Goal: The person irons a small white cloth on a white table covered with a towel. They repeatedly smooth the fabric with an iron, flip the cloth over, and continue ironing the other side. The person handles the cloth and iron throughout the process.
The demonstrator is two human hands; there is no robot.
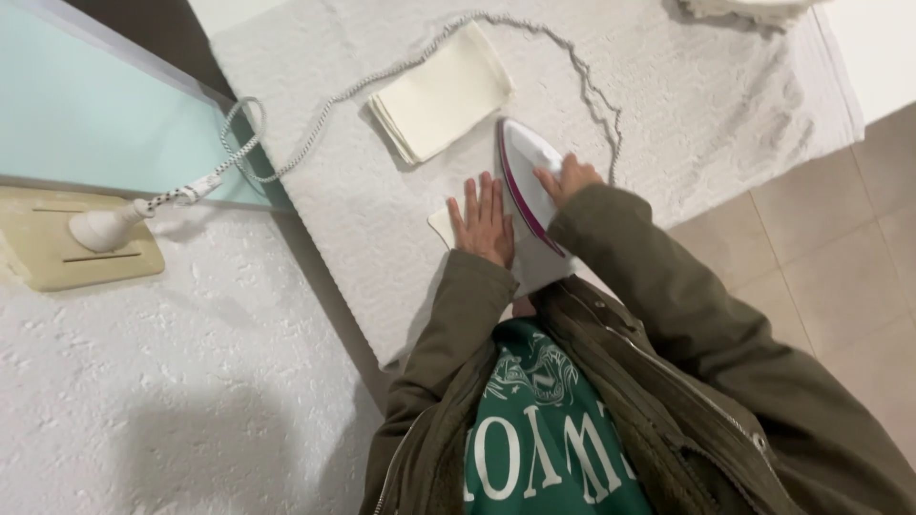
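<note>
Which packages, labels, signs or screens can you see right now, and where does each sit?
No packages, signs or screens are in view.
Print on green shirt: bottom centre, under the open olive jacket; white block letters and a white crest.
Wall socket plate: left, on the rough white wall; cream rectangle, white plug in it, no label visible.

We see a fairly dim, even indoor light with a cool cast. Soft shadows fall to the left of our left hand (485,224) and of the folded cloth beyond it. A broad shadow darkens the rough wall below and left of our hands. No harsh glare shows. The view looks slightly soft throughout, with wide-angle stretching toward the edges.
</note>
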